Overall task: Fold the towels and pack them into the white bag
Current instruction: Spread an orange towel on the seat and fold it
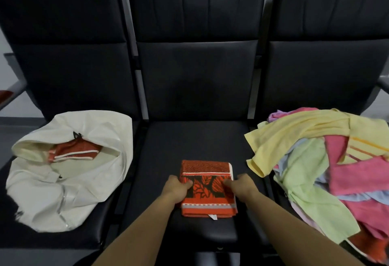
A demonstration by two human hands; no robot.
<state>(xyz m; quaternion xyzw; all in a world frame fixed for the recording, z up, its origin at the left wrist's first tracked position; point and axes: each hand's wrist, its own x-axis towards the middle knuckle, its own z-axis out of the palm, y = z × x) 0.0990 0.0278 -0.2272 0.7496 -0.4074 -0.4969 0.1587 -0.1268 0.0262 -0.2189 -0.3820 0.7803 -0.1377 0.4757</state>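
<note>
Around: white bag [69, 171] left, towel pile [320, 160] right
Folded towel [207, 188]: middle seat [195, 139]
Left hand [176, 188], right hand [242, 185]: each grips a side

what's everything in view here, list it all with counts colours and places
seats: three, black, side by side across the view
bag: one, white, open, on the left seat
packed towel: one, orange with white stripes, inside the bag
folded towel: one, orange and black leaf pattern, on the middle seat
towel pile: unfolded heap of yellow, green, pink, blue, lilac and orange, count unclear, on the right seat
left hand: one, grips the folded towel's left edge
right hand: one, grips the folded towel's right edge
</note>
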